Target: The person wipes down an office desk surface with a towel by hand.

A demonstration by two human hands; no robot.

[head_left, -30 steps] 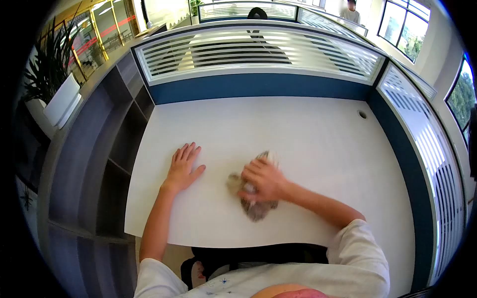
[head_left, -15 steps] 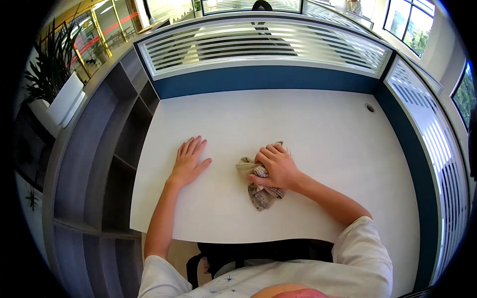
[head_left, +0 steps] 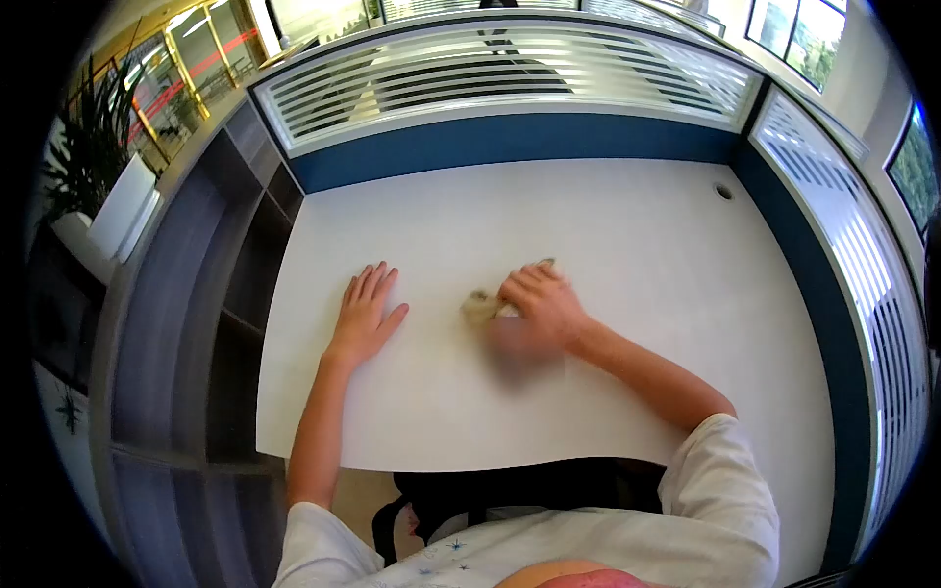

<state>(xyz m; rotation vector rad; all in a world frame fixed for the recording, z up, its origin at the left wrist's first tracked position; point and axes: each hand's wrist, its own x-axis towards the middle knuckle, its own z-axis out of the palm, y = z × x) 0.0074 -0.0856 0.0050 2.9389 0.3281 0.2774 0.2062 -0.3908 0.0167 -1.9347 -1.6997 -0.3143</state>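
My left hand (head_left: 363, 316) lies flat on the white desk (head_left: 431, 412), fingers stretched out and thumb spread, holding nothing. Under my right hand (head_left: 544, 306) is a crumpled beige cloth (head_left: 480, 308), gripped by the fingers and pressed to the desktop near its middle. Part of the cloth sticks out to the left of the hand. Its lower part is smeared in a blur, so the printed pattern cannot be made out there. The palm hides the rest of it.
A blue partition with a striped glass panel (head_left: 510, 73) closes off the back, and another striped panel (head_left: 833, 216) the right. Dark wooden shelves (head_left: 176, 323) stand at the left, with a potted plant (head_left: 93, 157) on top. A cable hole (head_left: 722, 192) sits at the back right.
The view has tilted and shifted slightly. My right hand keeps its hold on the cloth, whose lower part is now blurred. My left hand stays flat on the desk.
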